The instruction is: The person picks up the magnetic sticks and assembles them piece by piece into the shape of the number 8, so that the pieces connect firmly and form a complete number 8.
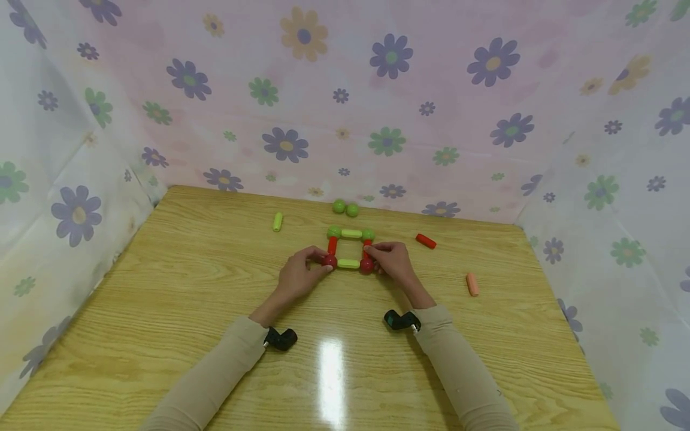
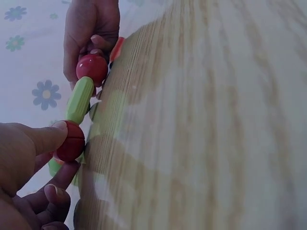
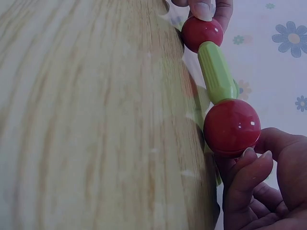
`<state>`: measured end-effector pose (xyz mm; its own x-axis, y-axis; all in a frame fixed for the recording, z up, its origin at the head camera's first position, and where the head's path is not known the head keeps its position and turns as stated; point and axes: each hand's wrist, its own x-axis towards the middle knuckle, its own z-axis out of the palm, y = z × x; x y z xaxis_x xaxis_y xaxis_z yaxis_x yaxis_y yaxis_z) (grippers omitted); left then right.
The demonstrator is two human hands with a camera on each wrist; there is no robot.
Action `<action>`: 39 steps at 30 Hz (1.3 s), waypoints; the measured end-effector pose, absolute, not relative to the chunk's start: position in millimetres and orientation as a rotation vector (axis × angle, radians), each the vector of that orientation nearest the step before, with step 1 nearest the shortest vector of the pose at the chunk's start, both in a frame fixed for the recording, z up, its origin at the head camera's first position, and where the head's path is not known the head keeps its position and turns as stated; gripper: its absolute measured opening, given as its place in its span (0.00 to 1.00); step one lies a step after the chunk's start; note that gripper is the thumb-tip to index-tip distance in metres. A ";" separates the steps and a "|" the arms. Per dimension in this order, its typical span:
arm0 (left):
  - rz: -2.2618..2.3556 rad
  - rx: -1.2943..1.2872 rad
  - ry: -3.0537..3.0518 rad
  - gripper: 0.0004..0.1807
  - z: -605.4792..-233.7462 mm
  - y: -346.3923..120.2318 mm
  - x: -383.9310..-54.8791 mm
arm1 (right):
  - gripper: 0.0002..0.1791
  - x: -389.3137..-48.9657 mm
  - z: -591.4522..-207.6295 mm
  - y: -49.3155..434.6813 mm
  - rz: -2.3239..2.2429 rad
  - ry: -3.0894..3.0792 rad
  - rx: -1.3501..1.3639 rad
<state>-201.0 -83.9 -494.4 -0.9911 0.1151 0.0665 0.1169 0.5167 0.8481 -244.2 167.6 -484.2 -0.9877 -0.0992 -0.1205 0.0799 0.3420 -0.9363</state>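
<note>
A square of magnetic-looking balls and rods lies on the wooden table. Its near corners are a left red ball and a right red ball, with a yellow-green rod between them. Green balls form the far corners, joined by another yellow-green rod. Red rods make the sides. My left hand pinches the left red ball between thumb and fingers. My right hand grips the right red rod, fingertips also against the red ball; the wrist view hides that rod.
Two loose green balls sit behind the square. A yellow-green rod lies at the back left. On the right are a red rod and an orange rod. Flowered curtains enclose the table's back and sides.
</note>
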 end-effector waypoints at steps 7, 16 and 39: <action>-1.578 -0.242 -2.721 0.15 -495.5 -89.2 -202.1 | 0.20 -243.4 -482.9 168.7 -1.700 2.467 0.013; -1.691 -0.364 -2.699 0.13 -499.6 -104.0 -203.9 | 0.19 -245.4 -485.5 175.7 -1.714 2.483 0.052; -1.784 -0.162 -2.485 0.14 -497.6 -154.5 -234.3 | 0.23 -262.1 -480.8 188.7 -1.677 2.445 0.044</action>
